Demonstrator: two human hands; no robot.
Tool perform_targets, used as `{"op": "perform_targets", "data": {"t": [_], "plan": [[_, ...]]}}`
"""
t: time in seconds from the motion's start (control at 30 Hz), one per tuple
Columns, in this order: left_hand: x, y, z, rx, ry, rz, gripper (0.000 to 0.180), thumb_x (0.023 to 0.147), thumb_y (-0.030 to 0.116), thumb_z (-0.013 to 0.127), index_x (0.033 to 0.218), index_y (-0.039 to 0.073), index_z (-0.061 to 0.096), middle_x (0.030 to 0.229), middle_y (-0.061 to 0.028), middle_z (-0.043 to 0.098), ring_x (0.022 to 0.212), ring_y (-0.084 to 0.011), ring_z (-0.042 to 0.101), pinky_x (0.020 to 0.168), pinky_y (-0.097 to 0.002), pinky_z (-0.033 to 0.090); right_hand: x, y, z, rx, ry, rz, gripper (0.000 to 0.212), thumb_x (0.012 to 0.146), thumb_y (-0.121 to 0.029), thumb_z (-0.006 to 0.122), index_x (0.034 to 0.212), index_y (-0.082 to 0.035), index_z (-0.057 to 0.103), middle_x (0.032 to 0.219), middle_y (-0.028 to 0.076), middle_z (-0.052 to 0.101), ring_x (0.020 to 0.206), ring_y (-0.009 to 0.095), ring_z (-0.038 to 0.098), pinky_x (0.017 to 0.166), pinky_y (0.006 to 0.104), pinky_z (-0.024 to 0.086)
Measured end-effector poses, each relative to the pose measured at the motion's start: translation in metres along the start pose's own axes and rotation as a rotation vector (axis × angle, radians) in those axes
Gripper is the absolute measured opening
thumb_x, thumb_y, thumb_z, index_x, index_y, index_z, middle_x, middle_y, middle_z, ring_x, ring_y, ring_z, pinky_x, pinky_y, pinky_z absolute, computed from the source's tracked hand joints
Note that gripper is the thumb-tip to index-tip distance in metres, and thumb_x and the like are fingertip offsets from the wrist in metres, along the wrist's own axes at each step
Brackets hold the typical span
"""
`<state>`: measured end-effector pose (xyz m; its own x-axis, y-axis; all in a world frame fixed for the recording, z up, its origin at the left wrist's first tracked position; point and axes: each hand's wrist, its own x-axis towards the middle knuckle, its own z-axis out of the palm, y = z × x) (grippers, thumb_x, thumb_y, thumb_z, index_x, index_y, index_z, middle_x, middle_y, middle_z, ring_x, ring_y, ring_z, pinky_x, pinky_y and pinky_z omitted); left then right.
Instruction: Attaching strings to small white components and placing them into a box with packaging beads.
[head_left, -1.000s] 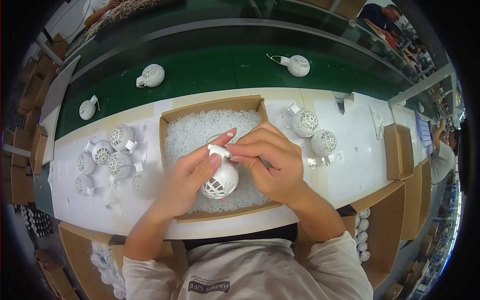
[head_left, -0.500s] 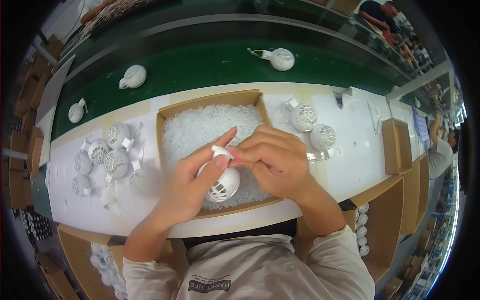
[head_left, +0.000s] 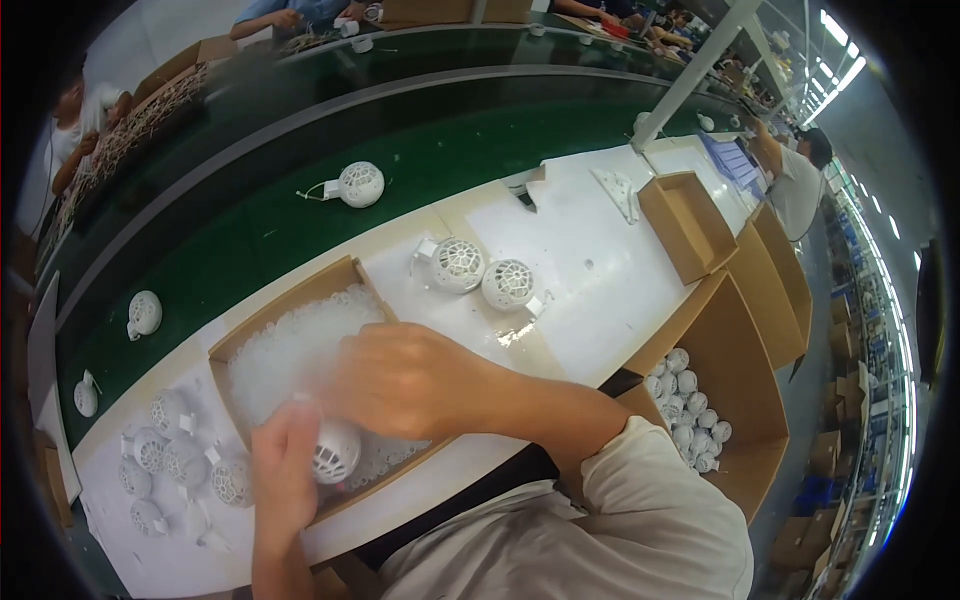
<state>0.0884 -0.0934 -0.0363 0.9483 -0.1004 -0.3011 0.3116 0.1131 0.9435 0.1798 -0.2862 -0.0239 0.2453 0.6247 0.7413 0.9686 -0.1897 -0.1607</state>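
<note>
My left hand [head_left: 284, 462] grips a white ball with an openwork shell [head_left: 337, 453], low over the near side of a cardboard box [head_left: 222, 380]. Small clear plastic rings [head_left: 275, 345] fill that box. My right hand [head_left: 400, 378] is bent over the ball's top, above the rings; its fingertips are smeared by motion, so what they hold is hidden. Left of the box lies a group of similar white balls [head_left: 185, 462] with small square necks. Two more, one a white ball [head_left: 458, 265] and the other a white ball [head_left: 510, 285], rest right of it.
Beyond the white table [head_left: 600, 290] runs a green conveyor belt [head_left: 265, 235] carrying several white balls. An open carton [head_left: 740, 400] with many balls stands at my right, and a small cardboard box [head_left: 690, 225] sits on the table's right end. Other people work across the belt and at far right.
The view has swung toward the right, so the table appears tilted and shifted left. My right hand has turned from a fingertip pinch at the ball's neck to a blurred, back-up pose.
</note>
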Motion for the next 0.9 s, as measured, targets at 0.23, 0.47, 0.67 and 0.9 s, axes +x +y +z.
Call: {"op": "perform_targets", "data": {"t": [0.23, 0.47, 0.67, 0.9], "plan": [[0.007, 0.002, -0.013, 0.236, 0.12, 0.361, 0.042, 0.103, 0.027, 0.045, 0.133, -0.002, 0.055, 0.122, -0.0138, 0.061, 0.112, -0.0256, 0.063, 0.087, -0.0389, 0.055, 0.01, 0.012, -0.001, 0.666, -0.069, 0.542, 0.027, 0.069, -0.007, 0.076, 0.095, -0.005, 0.071, 0.091, 0.007, 0.065, 0.079, 0.026, 0.06, 0.068, 0.0357, 0.05], [0.012, 0.029, -0.033, -0.585, 0.178, 0.27, 0.056, 0.103, 0.033, 0.04, 0.151, 0.006, 0.033, 0.139, -0.0177, 0.051, 0.125, -0.0426, 0.054, 0.087, -0.0455, 0.056, -0.006, 0.0, 0.031, -0.18, -0.371, 0.386, 0.018, 0.074, -0.005, 0.075, 0.091, -0.005, 0.071, 0.093, 0.008, 0.066, 0.083, 0.029, 0.06, 0.073, 0.0396, 0.051], [0.018, 0.011, -0.042, -0.799, -0.034, 0.235, 0.063, 0.097, 0.044, 0.054, 0.148, 0.011, 0.038, 0.13, -0.0105, 0.054, 0.106, -0.038, 0.064, 0.073, -0.043, 0.058, -0.009, 0.007, 0.031, 0.038, -0.278, 0.388, 0.019, 0.074, 0.002, 0.074, 0.093, -0.002, 0.071, 0.093, 0.008, 0.066, 0.084, 0.026, 0.063, 0.069, 0.0356, 0.052], [0.025, -0.006, -0.053, -0.108, -0.058, 0.433, 0.066, 0.096, 0.05, 0.058, 0.144, 0.008, 0.04, 0.129, -0.0116, 0.051, 0.109, -0.0323, 0.06, 0.077, -0.0411, 0.057, 0.0, 0.012, 0.016, 0.807, -0.089, 0.85, 0.018, 0.083, 0.01, 0.069, 0.101, 0.006, 0.067, 0.101, 0.016, 0.071, 0.091, 0.021, 0.07, 0.079, 0.0283, 0.057]]}}
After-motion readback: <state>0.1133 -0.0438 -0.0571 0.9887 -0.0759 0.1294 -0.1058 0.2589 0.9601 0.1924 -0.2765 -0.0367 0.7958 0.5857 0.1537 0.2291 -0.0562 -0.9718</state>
